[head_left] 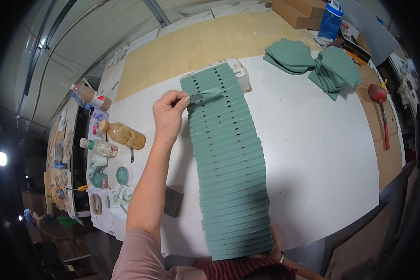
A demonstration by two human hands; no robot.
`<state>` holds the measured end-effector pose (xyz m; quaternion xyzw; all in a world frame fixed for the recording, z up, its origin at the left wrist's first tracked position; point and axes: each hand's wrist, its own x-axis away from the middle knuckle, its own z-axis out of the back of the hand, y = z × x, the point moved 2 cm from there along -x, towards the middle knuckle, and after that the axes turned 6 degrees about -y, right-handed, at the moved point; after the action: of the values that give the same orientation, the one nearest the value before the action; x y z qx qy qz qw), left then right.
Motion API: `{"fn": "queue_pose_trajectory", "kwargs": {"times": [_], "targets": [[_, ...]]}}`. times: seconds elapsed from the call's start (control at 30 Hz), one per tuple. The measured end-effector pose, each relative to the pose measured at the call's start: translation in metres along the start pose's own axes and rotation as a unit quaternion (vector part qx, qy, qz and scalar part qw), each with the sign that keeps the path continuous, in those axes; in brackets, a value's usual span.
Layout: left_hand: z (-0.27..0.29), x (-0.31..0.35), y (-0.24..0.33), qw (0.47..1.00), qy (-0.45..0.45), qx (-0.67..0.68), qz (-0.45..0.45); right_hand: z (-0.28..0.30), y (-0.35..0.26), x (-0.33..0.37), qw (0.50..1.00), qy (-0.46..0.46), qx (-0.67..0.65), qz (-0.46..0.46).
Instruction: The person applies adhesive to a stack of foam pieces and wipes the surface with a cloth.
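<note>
Item: 1 green slatted row [231,163], centre, running 12 to 6 o'clock; green on all visible faces. L hand [169,114] at its 10 o'clock: thumb & fingers pinched tight on green-smeared strip [206,96], kind unclear. R hand [276,237], 5 o'clock: mostly hidden, finger spread & hold can't tell. Status (judged): part-done; holes [239,135] twd 12 o'clock open, prob. outstanding; nr 6 o'clock, few/none visible.

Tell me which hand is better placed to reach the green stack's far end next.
Likely the left hand: it is near there, pinching a green-smeared piece over the green stack. The right hand is at the near end, partly hidden.
</note>
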<state>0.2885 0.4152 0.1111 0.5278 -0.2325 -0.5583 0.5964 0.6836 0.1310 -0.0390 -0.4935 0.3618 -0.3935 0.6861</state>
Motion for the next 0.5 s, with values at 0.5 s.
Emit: {"fn": "queue_pose_trajectory", "kwargs": {"times": [0.5], "targets": [[0.075,0.083,-0.019,0.983,0.12,0.032,0.138,-0.01,0.024,0.019,0.989,0.012,-0.081,-0.126]]}}
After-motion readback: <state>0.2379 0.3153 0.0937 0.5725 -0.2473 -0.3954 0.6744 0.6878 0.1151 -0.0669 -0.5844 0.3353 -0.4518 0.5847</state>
